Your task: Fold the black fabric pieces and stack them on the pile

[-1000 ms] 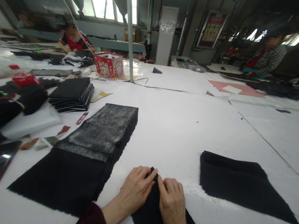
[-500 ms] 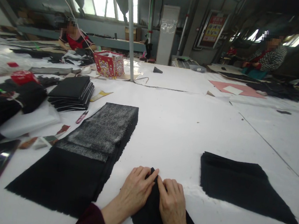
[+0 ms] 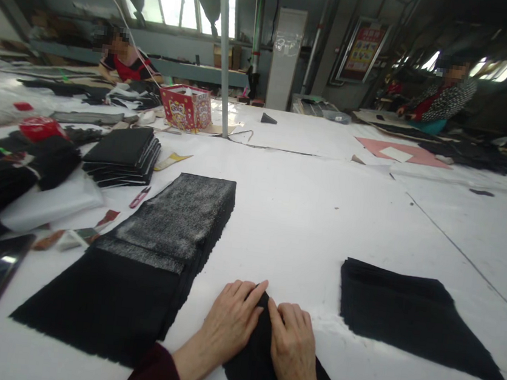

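Between my hands a black fabric piece lies on the white table, its narrow far end under my fingertips. My left hand grips the left edge near that end, thumb and index finger closed at the cloth. On the opposite edge, my right hand has its fingers pressed together on the fabric; what lies under the fingertips is hidden. To the left is a thick stack of black fabric pieces, its far part speckled grey. A smaller black fabric stack lies to the right.
Pink thread snips lie beside a folded dark stack. Plastic bags and dark bundles crowd the left. A red patterned box stands by a pole. Two people work at far tables.
My left index finger has lifted slightly at the tip of the fabric. My right hand stays almost where it was. The far-right person has leaned a little to the left.
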{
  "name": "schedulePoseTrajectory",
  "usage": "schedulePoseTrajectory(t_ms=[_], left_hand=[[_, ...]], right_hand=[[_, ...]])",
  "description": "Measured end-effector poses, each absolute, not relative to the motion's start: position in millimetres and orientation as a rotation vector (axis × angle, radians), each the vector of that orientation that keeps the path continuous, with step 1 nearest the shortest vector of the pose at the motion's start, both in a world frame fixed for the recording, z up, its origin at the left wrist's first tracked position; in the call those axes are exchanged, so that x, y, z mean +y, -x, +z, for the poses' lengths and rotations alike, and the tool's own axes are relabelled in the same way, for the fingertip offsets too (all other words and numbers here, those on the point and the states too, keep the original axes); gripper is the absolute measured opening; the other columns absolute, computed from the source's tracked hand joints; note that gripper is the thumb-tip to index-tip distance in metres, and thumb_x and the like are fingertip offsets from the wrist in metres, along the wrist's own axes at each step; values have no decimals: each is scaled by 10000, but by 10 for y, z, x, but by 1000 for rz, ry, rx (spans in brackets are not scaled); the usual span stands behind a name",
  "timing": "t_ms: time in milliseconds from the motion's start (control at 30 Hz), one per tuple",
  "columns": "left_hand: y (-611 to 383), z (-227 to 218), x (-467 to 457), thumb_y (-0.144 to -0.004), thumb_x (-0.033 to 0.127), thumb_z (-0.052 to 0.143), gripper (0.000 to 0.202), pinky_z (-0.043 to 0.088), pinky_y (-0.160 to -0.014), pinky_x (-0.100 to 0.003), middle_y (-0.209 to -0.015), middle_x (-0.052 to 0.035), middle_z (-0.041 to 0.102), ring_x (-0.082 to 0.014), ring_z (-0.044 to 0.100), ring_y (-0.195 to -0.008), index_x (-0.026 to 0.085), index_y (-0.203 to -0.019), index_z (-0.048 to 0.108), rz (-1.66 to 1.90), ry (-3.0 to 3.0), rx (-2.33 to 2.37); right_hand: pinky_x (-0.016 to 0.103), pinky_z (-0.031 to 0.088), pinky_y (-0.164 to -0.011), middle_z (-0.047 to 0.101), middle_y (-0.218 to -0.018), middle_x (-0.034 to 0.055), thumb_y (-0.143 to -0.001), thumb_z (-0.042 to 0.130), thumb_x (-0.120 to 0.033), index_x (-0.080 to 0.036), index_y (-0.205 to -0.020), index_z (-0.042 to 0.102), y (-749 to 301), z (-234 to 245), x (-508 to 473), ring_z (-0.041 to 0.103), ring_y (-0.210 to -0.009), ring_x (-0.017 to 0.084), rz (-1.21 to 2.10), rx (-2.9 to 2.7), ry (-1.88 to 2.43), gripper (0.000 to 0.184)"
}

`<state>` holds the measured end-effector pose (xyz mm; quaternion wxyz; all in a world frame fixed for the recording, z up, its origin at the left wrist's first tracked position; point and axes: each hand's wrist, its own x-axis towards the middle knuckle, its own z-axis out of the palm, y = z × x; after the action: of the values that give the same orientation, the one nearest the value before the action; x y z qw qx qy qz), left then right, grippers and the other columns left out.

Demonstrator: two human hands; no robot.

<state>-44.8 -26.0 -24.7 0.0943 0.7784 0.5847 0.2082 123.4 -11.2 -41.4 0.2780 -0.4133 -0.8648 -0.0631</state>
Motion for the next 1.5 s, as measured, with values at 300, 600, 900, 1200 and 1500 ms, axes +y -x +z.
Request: schedulePoseTrajectory(t_ms=[300, 600, 900, 1200, 1500], left_hand=[[449, -212, -264, -945, 176, 457, 128, 440, -827, -405, -1094, -56, 545, -232, 499, -944, 220, -982, 572, 633, -2304, 1737], [444, -227, -270, -937, 151, 469, 318, 465, -848, -401, -1111, -71, 568, -231, 524, -967, 227, -1239, 531, 646, -2370, 1727], [461, -233, -260, -948, 143, 450, 436, 480, -868, -412, -1172, -89, 544, -238, 522, -1011, 271, -1363, 485, 588, -2461, 1720], [454, -226, -256, -948, 144, 455, 415, 487, -860, -404, -1158, -82, 546, -226, 523, -1004, 267, -1341, 509, 617, -2443, 1725], [450, -229, -262, -961, 162, 434, 397, 480, -875, -422, -1180, -93, 547, -240, 517, -1027, 239, -1345, 498, 618, -2406, 1720]], right_hand=[[351, 379, -721, 564, -858, 63, -984, 413, -143, -143, -1232, 556, -1295, -509, -44, 496, -802, 206, 22, -2189, 1223, 287], [356, 366, -716, 550, -837, 58, -979, 419, -124, -131, -1245, 558, -1272, -454, -77, 480, -799, 205, -40, -2240, 1160, 300], [364, 366, -703, 540, -833, 68, -958, 387, -71, -111, -1219, 585, -1232, -369, -112, 460, -784, 212, -128, -2307, 1086, 330], [364, 369, -713, 548, -853, 74, -950, 386, -62, -95, -1209, 589, -1233, -387, -116, 454, -791, 210, -131, -2331, 1086, 330], [369, 366, -712, 547, -857, 78, -959, 374, -83, -106, -1210, 589, -1237, -394, -116, 455, -794, 214, -130, -2356, 1101, 331]])
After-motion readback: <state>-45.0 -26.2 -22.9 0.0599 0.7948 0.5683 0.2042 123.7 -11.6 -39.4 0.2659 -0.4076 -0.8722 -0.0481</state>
